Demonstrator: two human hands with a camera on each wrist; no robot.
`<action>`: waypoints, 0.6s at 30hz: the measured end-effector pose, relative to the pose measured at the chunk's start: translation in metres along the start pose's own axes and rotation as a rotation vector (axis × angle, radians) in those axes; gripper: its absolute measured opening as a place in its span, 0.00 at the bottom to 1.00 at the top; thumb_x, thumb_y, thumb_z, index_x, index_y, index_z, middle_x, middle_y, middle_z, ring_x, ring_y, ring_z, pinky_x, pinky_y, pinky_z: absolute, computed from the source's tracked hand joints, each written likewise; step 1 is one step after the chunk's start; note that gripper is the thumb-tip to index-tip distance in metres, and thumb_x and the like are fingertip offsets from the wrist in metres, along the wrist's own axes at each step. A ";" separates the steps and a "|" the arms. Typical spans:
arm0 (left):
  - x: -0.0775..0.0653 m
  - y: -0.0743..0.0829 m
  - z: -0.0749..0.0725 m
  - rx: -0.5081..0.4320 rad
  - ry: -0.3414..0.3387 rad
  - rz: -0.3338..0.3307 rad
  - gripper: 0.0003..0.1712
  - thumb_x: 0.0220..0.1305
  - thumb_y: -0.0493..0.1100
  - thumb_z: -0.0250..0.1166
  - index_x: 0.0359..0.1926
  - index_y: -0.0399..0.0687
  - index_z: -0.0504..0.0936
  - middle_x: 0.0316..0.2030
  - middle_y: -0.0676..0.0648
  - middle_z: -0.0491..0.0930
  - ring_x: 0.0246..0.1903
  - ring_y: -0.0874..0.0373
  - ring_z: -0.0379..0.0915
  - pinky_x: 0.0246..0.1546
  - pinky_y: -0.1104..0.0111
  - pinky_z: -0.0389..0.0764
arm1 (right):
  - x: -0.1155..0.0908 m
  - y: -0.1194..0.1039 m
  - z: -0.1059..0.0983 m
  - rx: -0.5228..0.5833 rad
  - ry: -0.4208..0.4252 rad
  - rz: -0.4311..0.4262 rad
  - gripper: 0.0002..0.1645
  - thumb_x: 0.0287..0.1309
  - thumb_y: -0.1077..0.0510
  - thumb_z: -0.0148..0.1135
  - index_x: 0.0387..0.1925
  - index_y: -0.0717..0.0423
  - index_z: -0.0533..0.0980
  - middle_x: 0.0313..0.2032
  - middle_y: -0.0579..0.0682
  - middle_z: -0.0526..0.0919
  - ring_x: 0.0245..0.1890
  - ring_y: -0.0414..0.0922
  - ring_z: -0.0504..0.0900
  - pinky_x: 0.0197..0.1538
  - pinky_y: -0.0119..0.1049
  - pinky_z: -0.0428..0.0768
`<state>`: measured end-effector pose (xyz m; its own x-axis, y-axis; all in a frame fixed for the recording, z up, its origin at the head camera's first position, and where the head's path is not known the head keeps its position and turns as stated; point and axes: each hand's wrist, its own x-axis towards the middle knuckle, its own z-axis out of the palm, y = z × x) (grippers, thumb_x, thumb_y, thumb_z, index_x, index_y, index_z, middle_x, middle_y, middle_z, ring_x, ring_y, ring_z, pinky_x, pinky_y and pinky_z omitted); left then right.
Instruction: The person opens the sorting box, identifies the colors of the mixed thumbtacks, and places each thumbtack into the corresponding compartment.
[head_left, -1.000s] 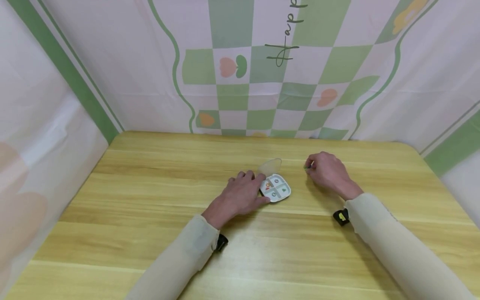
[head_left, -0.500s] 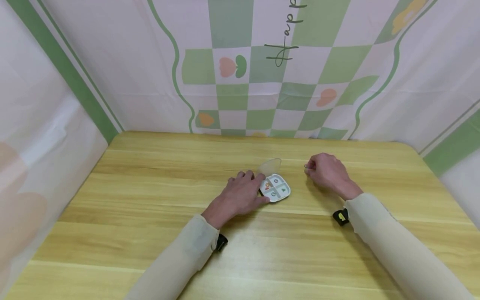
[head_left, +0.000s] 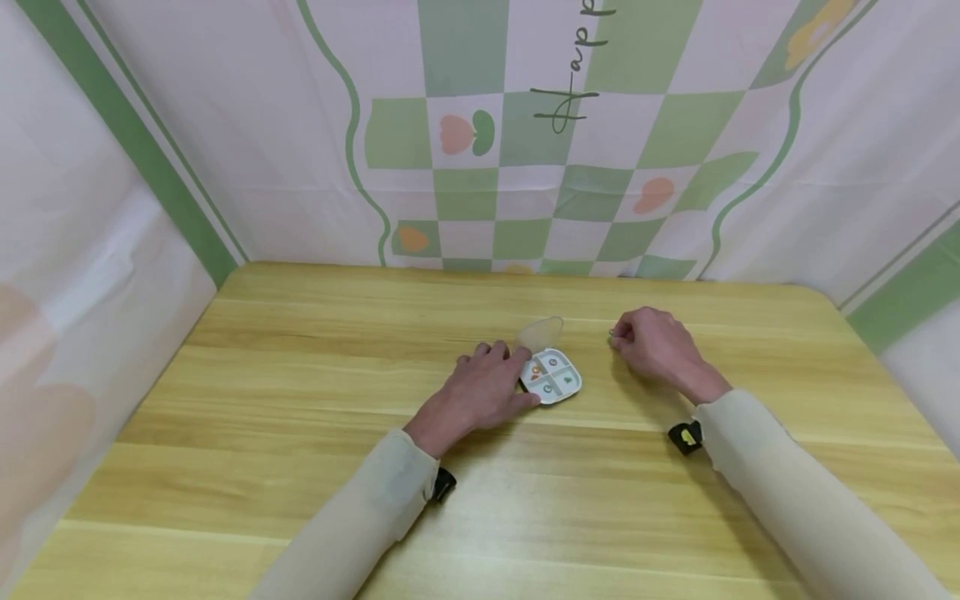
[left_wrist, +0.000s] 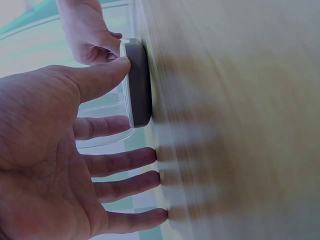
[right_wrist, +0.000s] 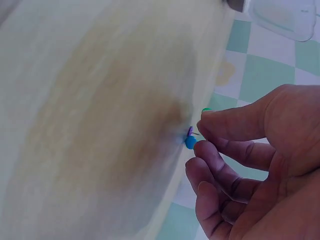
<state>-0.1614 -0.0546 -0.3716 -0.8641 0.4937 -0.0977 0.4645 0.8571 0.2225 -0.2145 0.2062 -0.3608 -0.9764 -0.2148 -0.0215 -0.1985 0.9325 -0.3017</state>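
Observation:
A small pill case (head_left: 551,377) with four compartments lies on the table, its clear lid (head_left: 542,333) raised at the back. Small coloured pieces sit in its compartments. My left hand (head_left: 487,390) holds the case at its left side between thumb and index finger; the other fingers spread with their tips at the tabletop. To the right of it, my right hand (head_left: 660,343) pinches a small green-topped piece (right_wrist: 206,109), mostly hidden by thumb and index finger. Right by those fingertips are a round blue piece (right_wrist: 190,142) and a purple one (right_wrist: 190,131) with a thin metal pin.
The wooden table (head_left: 300,467) spreads around both hands. Behind it hangs a checked green and white cloth (head_left: 465,192). A black wrist strap (head_left: 686,437) shows at the right sleeve.
The green and dark bits at my right fingertips show less in the head view than a second ago. The right wrist has shifted slightly rightward; my left hand and the case stay put.

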 end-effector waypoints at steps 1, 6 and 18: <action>0.000 0.000 0.000 -0.001 0.000 0.000 0.38 0.60 0.65 0.53 0.66 0.54 0.60 0.55 0.44 0.67 0.52 0.49 0.63 0.48 0.53 0.67 | 0.000 -0.001 -0.001 0.004 0.000 -0.004 0.09 0.57 0.55 0.57 0.35 0.57 0.78 0.32 0.50 0.79 0.32 0.48 0.74 0.36 0.45 0.71; -0.001 0.000 -0.001 -0.008 0.000 -0.001 0.38 0.60 0.65 0.53 0.66 0.54 0.60 0.55 0.44 0.67 0.52 0.50 0.63 0.48 0.53 0.66 | -0.004 -0.006 -0.003 0.019 0.011 -0.032 0.08 0.56 0.56 0.57 0.34 0.55 0.78 0.31 0.49 0.78 0.32 0.47 0.74 0.37 0.44 0.70; 0.000 0.000 -0.001 -0.006 -0.011 -0.003 0.39 0.61 0.65 0.52 0.67 0.54 0.59 0.56 0.44 0.67 0.53 0.49 0.62 0.49 0.52 0.66 | -0.017 -0.024 -0.007 0.035 0.031 -0.120 0.05 0.54 0.59 0.57 0.32 0.54 0.78 0.30 0.48 0.77 0.31 0.45 0.73 0.36 0.42 0.71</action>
<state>-0.1613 -0.0544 -0.3705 -0.8636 0.4923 -0.1089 0.4605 0.8580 0.2275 -0.1940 0.1895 -0.3461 -0.9482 -0.3143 0.0462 -0.3113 0.8899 -0.3333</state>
